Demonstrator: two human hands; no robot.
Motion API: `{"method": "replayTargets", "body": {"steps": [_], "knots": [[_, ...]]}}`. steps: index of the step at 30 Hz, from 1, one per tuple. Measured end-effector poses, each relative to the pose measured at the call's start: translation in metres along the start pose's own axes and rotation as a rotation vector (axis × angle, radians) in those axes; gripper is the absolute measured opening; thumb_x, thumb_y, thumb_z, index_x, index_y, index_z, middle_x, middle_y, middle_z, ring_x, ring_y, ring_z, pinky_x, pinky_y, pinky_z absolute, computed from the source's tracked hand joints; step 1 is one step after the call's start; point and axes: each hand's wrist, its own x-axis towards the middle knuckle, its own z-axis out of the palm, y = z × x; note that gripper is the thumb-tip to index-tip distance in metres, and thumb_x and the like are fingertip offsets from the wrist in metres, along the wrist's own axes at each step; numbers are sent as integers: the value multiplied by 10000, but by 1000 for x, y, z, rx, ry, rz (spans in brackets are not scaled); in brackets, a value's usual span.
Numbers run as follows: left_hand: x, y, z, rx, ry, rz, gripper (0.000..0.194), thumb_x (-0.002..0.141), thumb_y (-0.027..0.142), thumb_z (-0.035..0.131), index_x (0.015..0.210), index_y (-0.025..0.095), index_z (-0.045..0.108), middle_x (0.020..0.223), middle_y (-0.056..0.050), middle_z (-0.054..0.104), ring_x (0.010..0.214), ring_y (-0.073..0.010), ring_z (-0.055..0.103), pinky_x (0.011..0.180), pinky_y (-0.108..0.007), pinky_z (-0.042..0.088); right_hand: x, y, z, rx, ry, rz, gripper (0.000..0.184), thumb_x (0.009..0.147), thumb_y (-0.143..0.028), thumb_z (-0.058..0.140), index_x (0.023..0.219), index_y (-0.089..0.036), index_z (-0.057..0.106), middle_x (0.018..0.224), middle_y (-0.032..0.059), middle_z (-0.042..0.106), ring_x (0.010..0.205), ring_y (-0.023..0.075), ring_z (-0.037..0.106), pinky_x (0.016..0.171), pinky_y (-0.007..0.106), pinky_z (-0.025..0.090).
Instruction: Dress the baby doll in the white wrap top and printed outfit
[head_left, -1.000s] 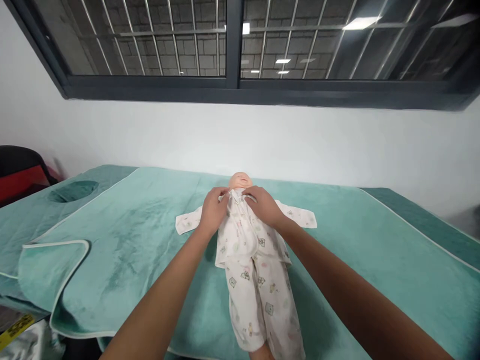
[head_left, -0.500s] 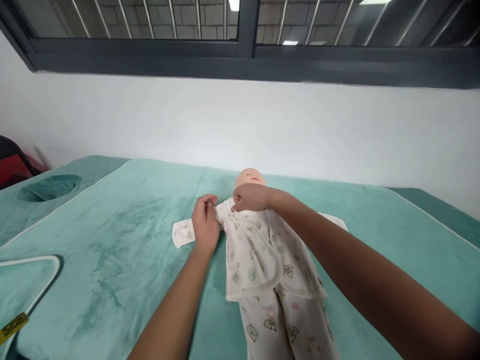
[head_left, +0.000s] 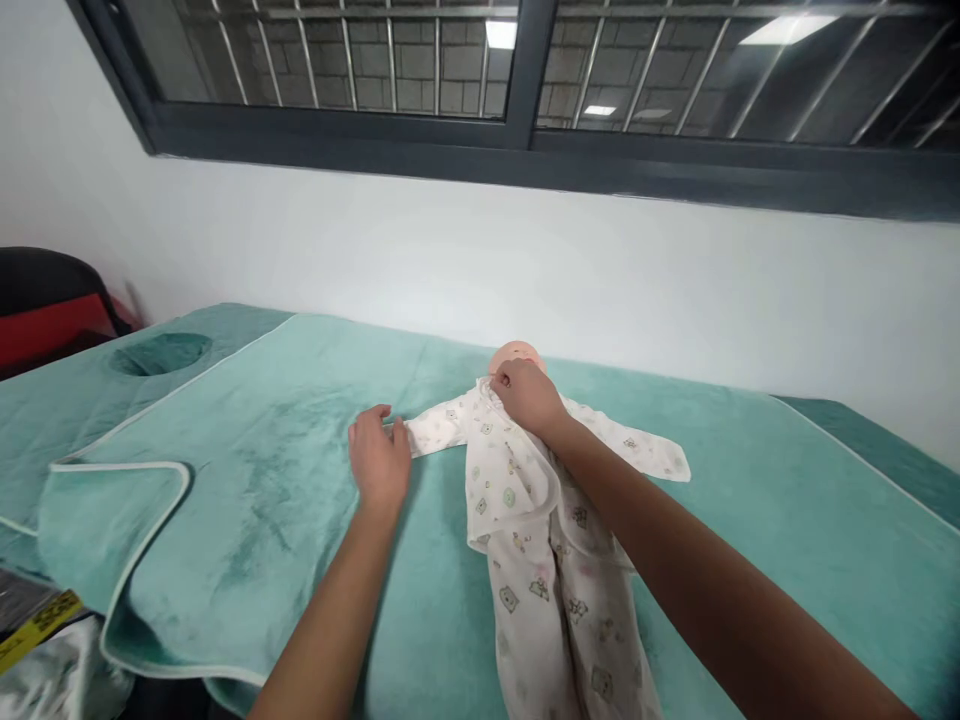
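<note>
Fingers (head_left: 375, 418) of my left hand (head_left: 381, 462) half-curl at the sleeve (head_left: 442, 425), grip unclear from here; my right hand (head_left: 527, 393) pinches the collar (head_left: 486, 389). The doll (head_left: 496, 485) lies on the blanket (head_left: 255, 420); I'd straighten gently, collar steady.

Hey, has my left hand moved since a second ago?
Yes: your left hand moved left, from the collar out along the sleeve, nearer the hole in the bed.

A treatment or training room is suggested by the bed (head_left: 90, 402) with its face hole (head_left: 161, 354) and the doll (head_left: 514, 490).
</note>
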Motion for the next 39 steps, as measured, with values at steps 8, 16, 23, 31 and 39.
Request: {"method": "replayTargets", "body": {"steps": [8,16,23,31,39], "knots": [[-15,-15,-34,190,-265,-113,353,917,397,441,1177,194,565,961,-108,721,950,-299,636,873,-432,410,-83,-20,-6,207,197,-90,300,943,-423,452,1068,-189,593,898,47,629,839,180,558,748,290,407],[-11,-24,-34,-130,-43,-249,243,880,356,481,1056,218,576,844,-26,646,789,-190,602,732,-304,449,-117,-57,-20,-253,-48,-63,246,837,-330,595,1035,-192,548,848,71,580,712,197,535,545,284,318],[-11,-28,-29,84,49,-121,238,819,158,458,1025,173,577,1013,-92,583,1000,-249,546,870,-377,447,-114,-85,-10,-491,-108,14,343,785,-224,629,1110,-149,547,895,135,567,761,258,575,588,329,397],[-20,-25,-29,66,-67,212,261,796,97,433,921,204,635,991,-67,688,996,-245,594,926,-395,402,-93,-44,-36,-56,-65,106,183,840,-175,452,948,-194,598,774,59,634,651,171,567,524,254,304],[-20,-24,-24,181,-135,174,266,779,94,434,750,223,665,822,-46,724,850,-244,639,819,-372,403,-103,-1,-54,138,152,218,196,880,-264,414,911,-230,605,731,14,635,634,156,536,546,254,320]]}}
